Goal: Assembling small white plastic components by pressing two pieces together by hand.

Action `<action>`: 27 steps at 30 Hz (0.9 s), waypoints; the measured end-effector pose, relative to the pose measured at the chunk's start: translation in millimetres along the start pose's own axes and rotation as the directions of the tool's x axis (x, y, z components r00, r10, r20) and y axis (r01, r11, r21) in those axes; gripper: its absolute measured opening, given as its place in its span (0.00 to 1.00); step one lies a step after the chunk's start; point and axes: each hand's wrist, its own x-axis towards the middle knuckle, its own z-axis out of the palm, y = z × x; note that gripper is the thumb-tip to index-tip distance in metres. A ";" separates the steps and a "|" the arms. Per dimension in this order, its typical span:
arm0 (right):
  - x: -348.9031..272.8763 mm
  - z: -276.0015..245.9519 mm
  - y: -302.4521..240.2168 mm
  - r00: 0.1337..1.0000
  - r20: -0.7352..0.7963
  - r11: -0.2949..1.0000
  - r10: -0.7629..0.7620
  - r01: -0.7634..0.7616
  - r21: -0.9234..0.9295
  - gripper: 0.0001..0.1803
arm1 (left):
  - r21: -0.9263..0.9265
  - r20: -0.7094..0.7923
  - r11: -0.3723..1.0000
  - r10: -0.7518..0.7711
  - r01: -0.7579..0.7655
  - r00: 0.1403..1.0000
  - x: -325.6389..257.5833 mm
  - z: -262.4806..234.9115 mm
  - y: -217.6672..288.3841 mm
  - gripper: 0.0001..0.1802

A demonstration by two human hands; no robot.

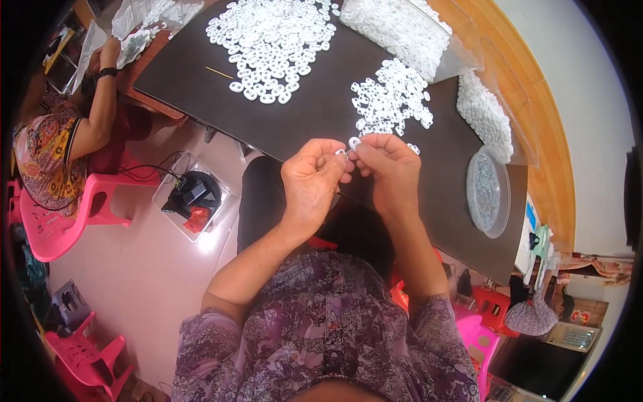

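both hands meet over the near edge of the dark table point(315, 127), the left hand point(309, 182) pinching a small white piece point(340, 153) and the right hand point(392, 171) pinching a white ring point(353, 142). ring's opening faces up; long axis too small to tell. loose white rings point(392, 100) lie just beyond, bare tabletop left of them.

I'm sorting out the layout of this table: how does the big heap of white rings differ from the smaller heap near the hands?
The big heap lies far from the person, toward the left of the dark table; the smaller heap sits just beyond both hands. The big heap is wider and holds many more pieces. A thin stick lies beside the big heap, none by the smaller. Both are loose white rings.
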 end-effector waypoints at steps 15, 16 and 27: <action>-3.1 1.8 3.0 0.998 -0.005 0.996 -0.070 0.069 -0.049 0.08 | -0.034 -0.016 0.999 -0.014 0.014 1.000 -1.4 0.7 -2.1 0.06; -3.4 1.6 4.0 0.997 -0.008 0.995 -0.082 0.082 -0.056 0.08 | -0.028 -0.019 0.999 -0.018 0.017 1.000 -1.8 0.8 -1.9 0.06; -1.6 -0.1 4.6 1.000 0.006 1.000 -0.013 0.013 -0.001 0.08 | -0.064 -0.013 0.998 -0.027 0.026 1.000 -1.2 -0.2 -1.4 0.06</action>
